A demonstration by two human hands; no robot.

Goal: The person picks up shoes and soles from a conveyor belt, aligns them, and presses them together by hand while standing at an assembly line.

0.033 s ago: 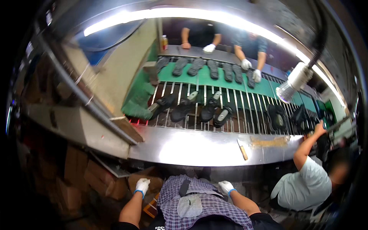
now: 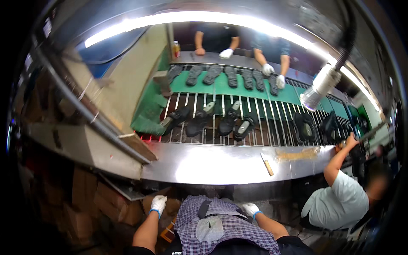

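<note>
My left hand (image 2: pixel 158 204), in a white glove with a blue cuff, is held low to the left of the checked apron (image 2: pixel 191 216) on my lap. Its fingers are curled in, and no object shows in them. On the other side of the apron is my right hand (image 2: pixel 250 208), gloved the same way. Its fingers look folded, with nothing visible in them. Both hands are below the near edge of the metal ledge (image 2: pixel 204 165), apart from it. A knife with a wooden handle (image 2: pixel 267 166) lies on that ledge.
Black shoes (image 2: pixel 199 122) stand on a rack of metal bars (image 2: pixel 272 123) beyond the ledge. Dark soles (image 2: pixel 231 76) line a green belt (image 2: pixel 204 86), with co-workers' hands (image 2: pixel 274 75) over it. A person (image 2: pixel 335 204) sits at right. A lamp (image 2: pixel 318 87) hangs overhead. Cardboard boxes (image 2: pixel 106 197) fill the lower left.
The bench, rack and shoes sit slightly farther left in the picture, as the view has turned a little. My hands keep almost the same place and pose.
</note>
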